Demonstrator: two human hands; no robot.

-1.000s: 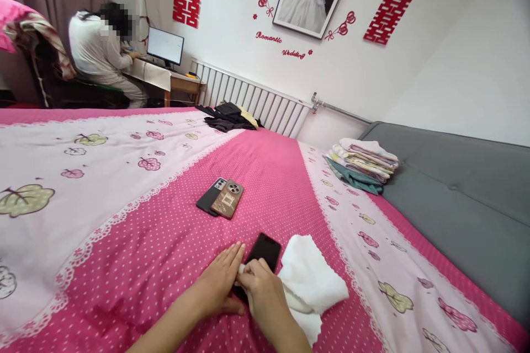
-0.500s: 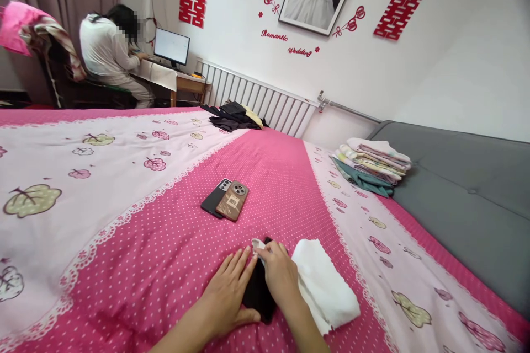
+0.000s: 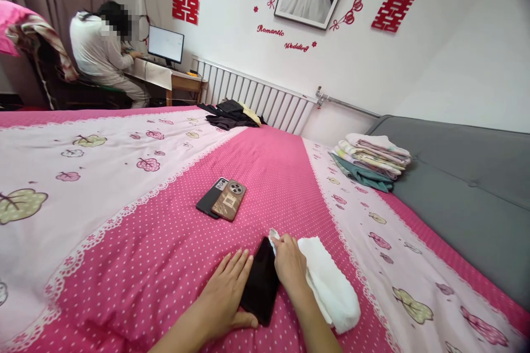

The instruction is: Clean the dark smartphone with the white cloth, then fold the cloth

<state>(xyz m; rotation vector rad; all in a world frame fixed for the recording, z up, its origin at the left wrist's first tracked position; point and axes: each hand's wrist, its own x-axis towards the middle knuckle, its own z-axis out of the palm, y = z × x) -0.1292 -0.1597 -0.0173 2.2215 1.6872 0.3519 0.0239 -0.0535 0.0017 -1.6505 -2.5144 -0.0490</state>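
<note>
A black phone (image 3: 261,284) lies screen side up on the pink dotted bedspread, its dark glass bare. My left hand (image 3: 226,292) rests flat along the phone's left edge, fingers stretched out, thumb at the lower end. At the phone's upper right, my right hand (image 3: 290,265) is closed on a small white cloth (image 3: 273,234), of which a tip sticks out past the fingers. Partly behind that hand, a folded white towel (image 3: 333,287) lies on the bed. Farther off, a brown phone (image 3: 229,201) overlaps a dark grey phone (image 3: 207,202), both with their cameras up.
Folded cloths (image 3: 372,157) are stacked by the grey headboard (image 3: 464,176). Dark clothes (image 3: 232,115) lie at the bed's far edge, before a white radiator (image 3: 256,94). A person (image 3: 99,52) sits at a desk (image 3: 182,81) with a monitor (image 3: 165,44).
My right hand has moved right with the white cloth, from over the phone's upper part to its right edge, uncovering the screen. My left hand stays beside the phone.
</note>
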